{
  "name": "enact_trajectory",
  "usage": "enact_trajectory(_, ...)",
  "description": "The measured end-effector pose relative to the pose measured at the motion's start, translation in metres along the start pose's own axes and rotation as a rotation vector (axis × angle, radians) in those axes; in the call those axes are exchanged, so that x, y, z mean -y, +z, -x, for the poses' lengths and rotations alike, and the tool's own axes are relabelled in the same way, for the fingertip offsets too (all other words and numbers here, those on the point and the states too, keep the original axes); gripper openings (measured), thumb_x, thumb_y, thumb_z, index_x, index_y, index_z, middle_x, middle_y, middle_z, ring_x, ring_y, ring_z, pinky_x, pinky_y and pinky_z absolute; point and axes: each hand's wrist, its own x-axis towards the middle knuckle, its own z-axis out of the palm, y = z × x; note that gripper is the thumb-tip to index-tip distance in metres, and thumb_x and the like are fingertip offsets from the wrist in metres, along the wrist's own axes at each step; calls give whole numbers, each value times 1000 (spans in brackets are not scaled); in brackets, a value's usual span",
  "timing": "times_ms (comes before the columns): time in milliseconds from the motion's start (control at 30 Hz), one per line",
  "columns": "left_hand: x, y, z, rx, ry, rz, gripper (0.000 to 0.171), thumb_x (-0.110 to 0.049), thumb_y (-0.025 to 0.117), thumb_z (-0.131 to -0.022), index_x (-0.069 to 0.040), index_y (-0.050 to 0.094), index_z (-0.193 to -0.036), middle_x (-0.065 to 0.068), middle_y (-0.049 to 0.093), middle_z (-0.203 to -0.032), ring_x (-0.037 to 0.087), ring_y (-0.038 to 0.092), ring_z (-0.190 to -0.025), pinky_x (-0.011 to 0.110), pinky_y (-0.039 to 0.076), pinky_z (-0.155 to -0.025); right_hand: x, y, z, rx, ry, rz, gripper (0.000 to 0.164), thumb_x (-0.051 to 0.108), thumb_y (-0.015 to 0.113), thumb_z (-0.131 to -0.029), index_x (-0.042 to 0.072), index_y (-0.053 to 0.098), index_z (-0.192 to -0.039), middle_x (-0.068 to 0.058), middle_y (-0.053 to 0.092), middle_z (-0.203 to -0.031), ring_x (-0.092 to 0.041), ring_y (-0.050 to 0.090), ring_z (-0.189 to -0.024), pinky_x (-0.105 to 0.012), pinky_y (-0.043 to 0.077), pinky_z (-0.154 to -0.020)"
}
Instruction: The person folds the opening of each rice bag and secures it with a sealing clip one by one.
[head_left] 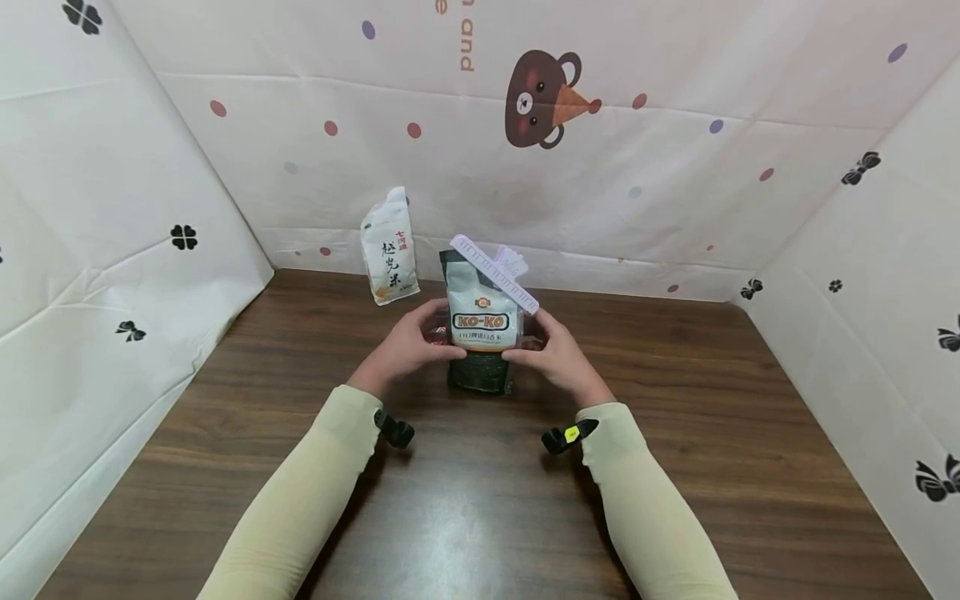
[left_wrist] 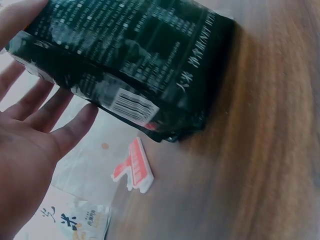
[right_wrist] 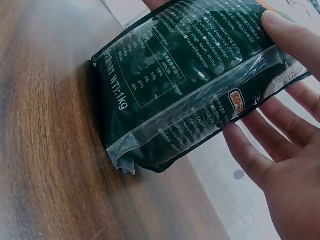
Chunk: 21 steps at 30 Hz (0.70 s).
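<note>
At the far middle of the wood-grain table (head_left: pixel 720 417), a KO-KO rice bag (head_left: pixel 482 337) is gripped upright between two hands.

The left hand (head_left: pixel 405 346) is clamped on its 9 o'clock edge and the right hand (head_left: pixel 558 358) on its 3 o'clock edge, thumbs in front, fingers around the back. A lilac sealing clip (head_left: pixel 491 271) slants over the bag's top, running from 11 o'clock down towards 2. At 10 o'clock, apart from the hands, a white packet of 越光米 rice (head_left: pixel 390 250) leans slightly against the patterned backdrop cloth (head_left: pixel 675 183). The left wrist view shows a red-and-white clip (left_wrist: pixel 137 167) beyond the KO-KO bag.
</note>
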Motion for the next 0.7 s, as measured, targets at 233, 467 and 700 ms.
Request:
enact_trajectory(233, 3, 2, 1, -28, -11, -33, 82, -43, 86, -69, -26, 46, -139, -1, 53, -138, 25, 50, -132, 47, 41, -108, 5, 2, 4, -30, -7, -1, 71, 13, 78, -82, 10, 41, -143, -18, 55, -131, -32, 52, -121, -55, 41, -105)
enact_trajectory(467, 2, 5, -1, -67, -7, -26, 76, -40, 85, -72, -22, 50, -137, 2, 55, -137, 26, 52, -130, 46, 42, -107, -12, -1, -5, -56, -6, 37, 67, 16, 78, -82, 12, 46, -140, -15, 58, -127, -28, 55, -118, -47, 47, -101)
enact_trajectory(700, 1, 9, -7, -92, -4, -32, 70, -41, 83, -74, -22, 54, -135, 3, 58, -134, 24, 55, -125, 44, 45, -105, -25, -4, -11, -83, -17, 55, 62, 24, 79, -82, 17, 51, -136, -11, 59, -125, -26, 58, -115, -44, 48, -101)
